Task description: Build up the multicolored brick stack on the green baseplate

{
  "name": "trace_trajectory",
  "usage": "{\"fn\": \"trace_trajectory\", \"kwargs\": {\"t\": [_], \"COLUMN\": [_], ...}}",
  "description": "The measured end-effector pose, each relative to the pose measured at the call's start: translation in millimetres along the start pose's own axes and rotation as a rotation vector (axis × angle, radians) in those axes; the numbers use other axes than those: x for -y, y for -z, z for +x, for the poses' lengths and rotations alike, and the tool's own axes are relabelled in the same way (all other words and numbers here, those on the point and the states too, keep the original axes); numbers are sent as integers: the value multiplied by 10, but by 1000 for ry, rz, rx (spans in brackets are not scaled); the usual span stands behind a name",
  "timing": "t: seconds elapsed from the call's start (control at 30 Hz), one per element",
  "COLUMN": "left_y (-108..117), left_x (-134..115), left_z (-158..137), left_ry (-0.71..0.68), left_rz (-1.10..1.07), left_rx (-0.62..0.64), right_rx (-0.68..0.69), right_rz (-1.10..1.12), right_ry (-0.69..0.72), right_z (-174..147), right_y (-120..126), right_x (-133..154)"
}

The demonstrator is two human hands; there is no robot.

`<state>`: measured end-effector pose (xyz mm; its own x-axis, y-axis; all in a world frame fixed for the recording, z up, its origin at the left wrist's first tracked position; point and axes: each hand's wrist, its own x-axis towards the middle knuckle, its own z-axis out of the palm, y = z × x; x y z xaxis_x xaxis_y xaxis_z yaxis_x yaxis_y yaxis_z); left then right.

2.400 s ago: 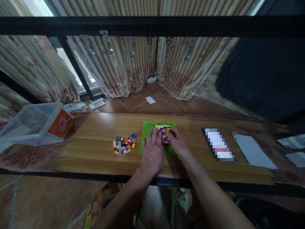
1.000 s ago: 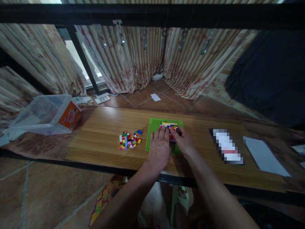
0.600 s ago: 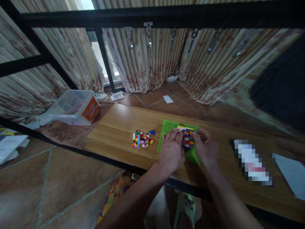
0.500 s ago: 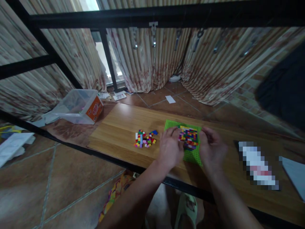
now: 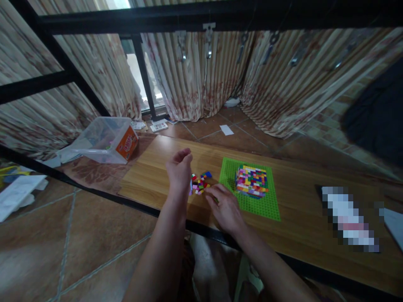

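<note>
Hands first: your left hand (image 5: 179, 170) raised, fingers loosely curled, holding nothing visible; your right hand (image 5: 224, 205) low, fingers spread, tips at loose bricks (image 5: 200, 184). Bricks lie on counter (image 5: 151, 176), left of green baseplate (image 5: 267, 205) carrying brick block (image 5: 252, 181). Bricks likely light, hard, slippery; pinch one by its sides.

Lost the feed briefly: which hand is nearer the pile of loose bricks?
Right. The right hand has its fingertips at the near edge of the loose brick pile; the left hand is raised above its left side.
</note>
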<state>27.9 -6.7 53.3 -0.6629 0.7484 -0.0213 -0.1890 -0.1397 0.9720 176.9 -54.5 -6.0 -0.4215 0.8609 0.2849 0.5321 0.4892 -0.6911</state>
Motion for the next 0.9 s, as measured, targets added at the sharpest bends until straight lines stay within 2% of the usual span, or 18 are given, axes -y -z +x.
{"fn": "trace_trajectory", "kwargs": {"t": [0.13,0.3,0.47,0.57,0.7,0.8,0.9], "left_y": [8,23,9,-22,-79,-135,-198], "left_x": [-21,-23,-20,-23,38,144,243], "left_z": [-20,-12,-23,-62,-156,-259,-383], "left_ry": [42,65,80,86,57,-29,-99], "left_rz": [-43,-42,-27,25,186,313,418], "left_rx": [31,63,101,157,304,461,670], "right_rx": [39,71,72,47,-75,-177,-247], "right_rz": [-107,-202,-186,-56,26,10,-15], "right_ry": [-32,-1,-23,-45,-40,-49,-92], "right_z": [92,126,126,96,45,12,-30], "right_y": [-103,-176,-142,-9,310,605,883], "right_x": [26,26,40,47,21,-51,-182]}}
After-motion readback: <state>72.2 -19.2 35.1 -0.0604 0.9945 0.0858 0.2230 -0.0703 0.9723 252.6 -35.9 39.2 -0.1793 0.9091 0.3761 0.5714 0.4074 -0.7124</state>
